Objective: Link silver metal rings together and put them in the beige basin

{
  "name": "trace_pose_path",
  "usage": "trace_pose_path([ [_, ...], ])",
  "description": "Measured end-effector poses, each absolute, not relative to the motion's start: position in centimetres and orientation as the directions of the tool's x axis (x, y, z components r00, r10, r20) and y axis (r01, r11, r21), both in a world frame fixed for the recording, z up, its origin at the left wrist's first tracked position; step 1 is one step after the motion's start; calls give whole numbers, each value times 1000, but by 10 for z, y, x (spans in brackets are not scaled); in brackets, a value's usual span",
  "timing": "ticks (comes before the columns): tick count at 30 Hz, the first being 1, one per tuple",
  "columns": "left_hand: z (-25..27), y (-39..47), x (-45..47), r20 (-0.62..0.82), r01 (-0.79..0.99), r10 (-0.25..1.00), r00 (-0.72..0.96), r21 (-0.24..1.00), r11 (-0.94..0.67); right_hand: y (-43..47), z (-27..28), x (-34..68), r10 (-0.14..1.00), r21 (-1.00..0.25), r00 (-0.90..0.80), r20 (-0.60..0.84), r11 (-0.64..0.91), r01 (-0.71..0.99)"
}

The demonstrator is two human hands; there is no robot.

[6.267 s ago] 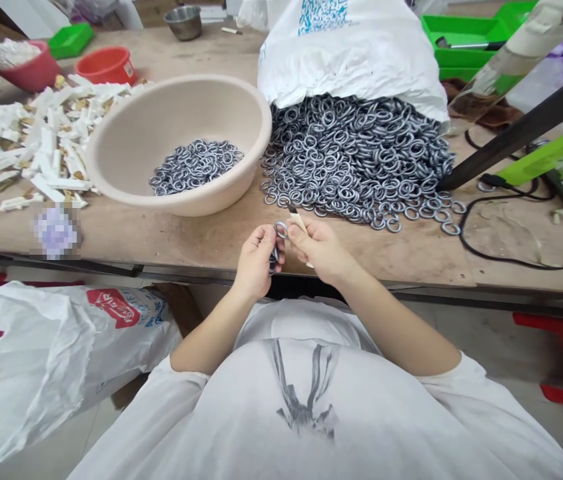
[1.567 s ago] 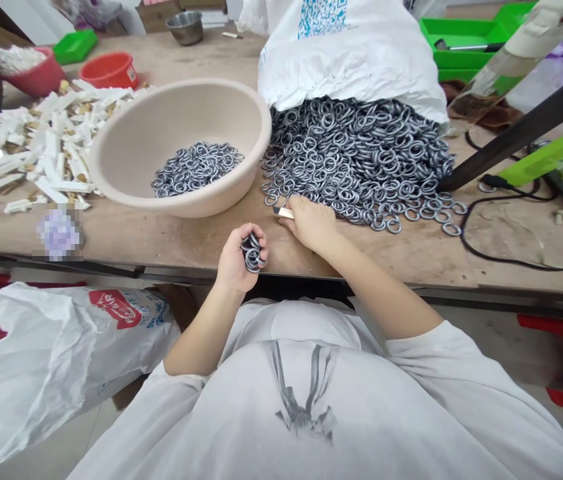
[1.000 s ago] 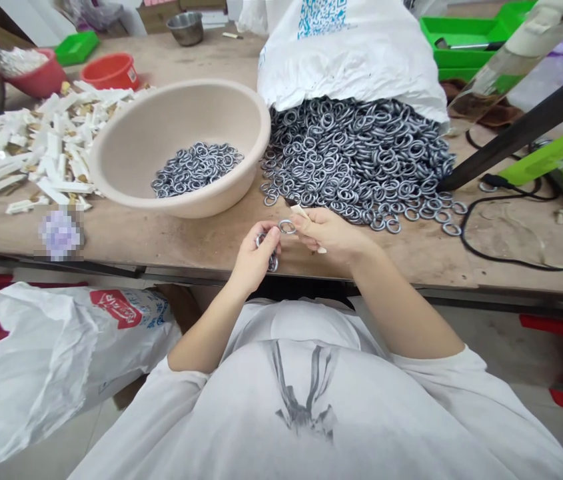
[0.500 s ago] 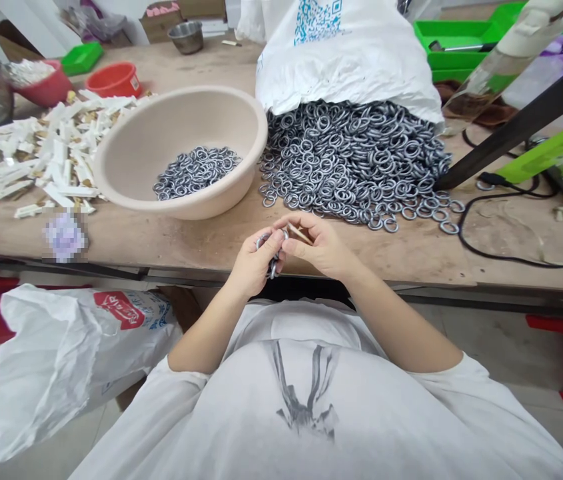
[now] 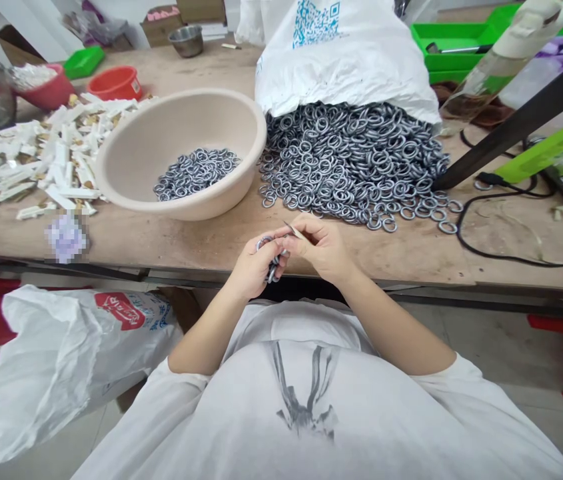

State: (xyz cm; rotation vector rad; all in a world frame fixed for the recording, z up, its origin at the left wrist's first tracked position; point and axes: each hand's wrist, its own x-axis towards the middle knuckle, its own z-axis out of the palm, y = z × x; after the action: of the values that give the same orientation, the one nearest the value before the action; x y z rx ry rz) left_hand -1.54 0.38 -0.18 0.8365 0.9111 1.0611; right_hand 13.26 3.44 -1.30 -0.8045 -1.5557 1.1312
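Observation:
My left hand (image 5: 248, 272) is closed around several grey rings (image 5: 272, 269) close to the table's front edge. Touching it from the right is my right hand (image 5: 330, 252), which grips a thin pointed tool (image 5: 299, 233) with a pale handle and a dark tip. The tip points up and to the left, over the fingers; its exact kind is unclear. Beyond my hands lies a large heap of grey rings (image 5: 341, 167), spilling from a white sack (image 5: 351, 77). More grey rings (image 5: 196, 175) rest inside a beige basin (image 5: 124, 190) to the left.
White strip-like pieces (image 5: 64, 160) are heaped left of the basin, near a red bowl (image 5: 114, 83). A dark slanted post (image 5: 516, 120) and a black cable (image 5: 491, 257) are at right. An open white bag (image 5: 76, 347) stands below the table at left.
My right hand has turned slightly, so the tool's dark tip now shows above the fingers. The left hand stays almost in place with the rings.

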Motion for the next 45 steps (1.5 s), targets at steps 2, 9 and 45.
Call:
trace_pose_path([
  [2,-2,3,-15,-194,-364,957,217,893,264,34,-11,133,927,-956,-233,293,290,-46],
  [9,3,3,-15,-195,-403,967,162,882,245,16,-2,141,798,-761,-315,513,593,264],
  [45,14,113,-15,323,754,837,442,372,-541,43,-48,156,959,-936,56,279,258,240],
])
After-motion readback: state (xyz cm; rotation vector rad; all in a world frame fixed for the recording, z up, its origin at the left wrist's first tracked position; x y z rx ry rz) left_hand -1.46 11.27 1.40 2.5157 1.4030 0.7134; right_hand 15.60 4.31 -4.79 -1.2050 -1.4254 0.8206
